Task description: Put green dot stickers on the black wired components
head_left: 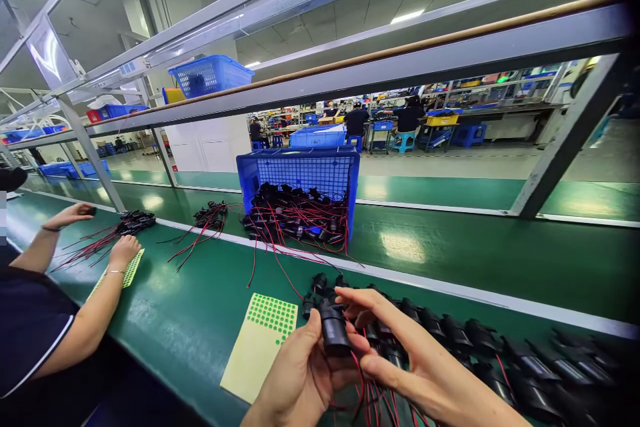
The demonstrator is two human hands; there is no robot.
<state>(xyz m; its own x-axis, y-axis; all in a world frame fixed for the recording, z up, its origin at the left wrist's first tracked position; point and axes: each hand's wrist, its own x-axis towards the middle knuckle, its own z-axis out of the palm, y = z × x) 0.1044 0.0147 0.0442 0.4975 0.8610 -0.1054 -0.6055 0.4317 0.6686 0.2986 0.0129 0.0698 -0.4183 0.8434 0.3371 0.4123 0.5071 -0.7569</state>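
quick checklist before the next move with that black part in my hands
1. Black part held firmly: ok, the left hand grips it and the right hand steadies it from the side.
2. Its red wires free of tangles: cannot tell, they run down among other wires.
3. Green dot sticker sheet within reach: ok, it lies on the belt beside the left hand.
4. Dots left on the sheet: ok, the upper part is full.
5. Dot already on this part: cannot tell.
6. Supply: ok, the blue crate holds more parts.
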